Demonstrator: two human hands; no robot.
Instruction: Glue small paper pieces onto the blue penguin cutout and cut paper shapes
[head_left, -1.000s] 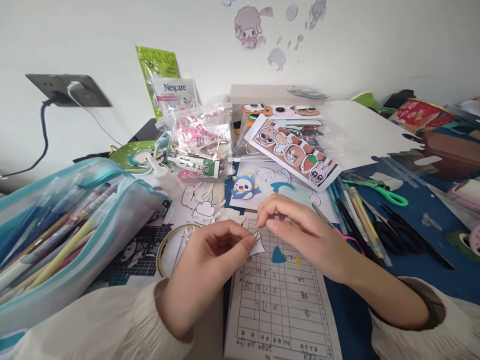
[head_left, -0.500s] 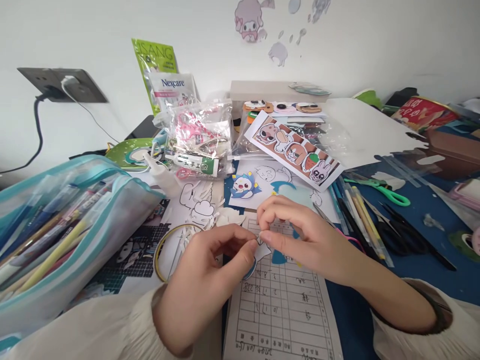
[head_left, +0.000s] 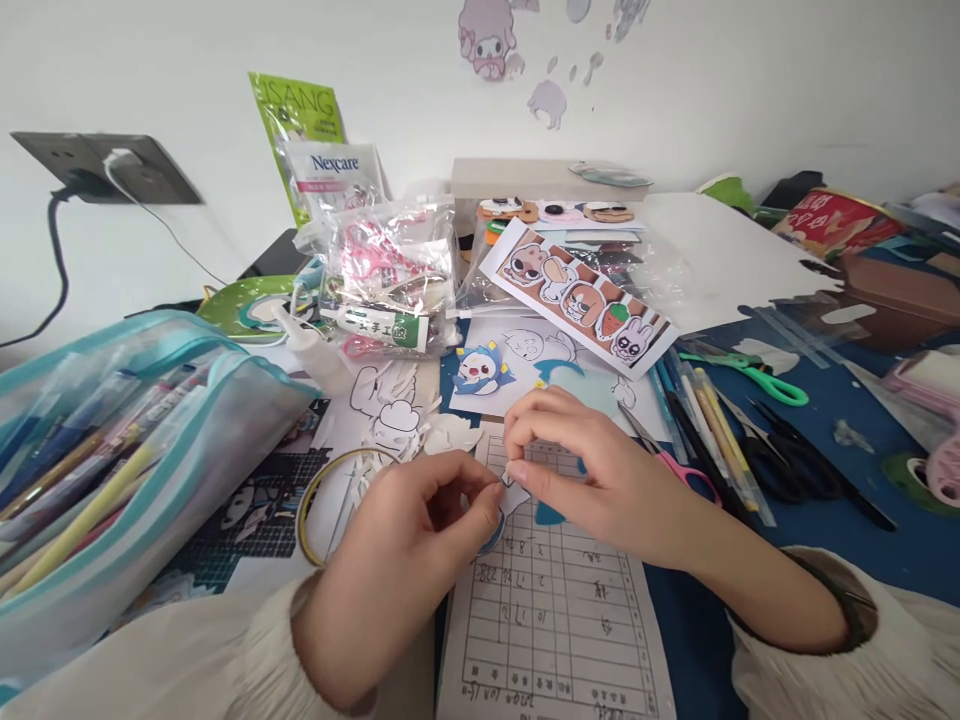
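My left hand (head_left: pixel 412 550) is closed in a pinch, thumb against fingertips, at the edge of a small white paper cutout (head_left: pixel 516 498). From the other side my right hand (head_left: pixel 585 475) pinches the same cutout between thumb and curled fingers. The cutout is mostly covered by the fingers. Beneath the hands lies a printed form sheet (head_left: pixel 555 630) with handwritten numbers. A round blue-rimmed item (head_left: pixel 492 536) shows partly under my left fingertips, and a blue paper piece (head_left: pixel 550 514) rests below my right hand. Beyond them, a blue-and-white character cutout (head_left: pixel 480 372) sits on white paper.
On the left are a tape roll (head_left: pixel 306 510), paper scraps (head_left: pixel 450 436) and a pen pouch (head_left: pixel 150 450). Pink scissors (head_left: pixel 697 478), black scissors (head_left: pixel 776 465), green scissors (head_left: pixel 784 388) and several pens lie right. A glue bottle (head_left: pixel 311 350) and a sticker strip (head_left: pixel 581 300) are farther back.
The whole view has shifted slightly, with most things a little farther left. Both hands keep nearly the same pinch around the paper cutout.
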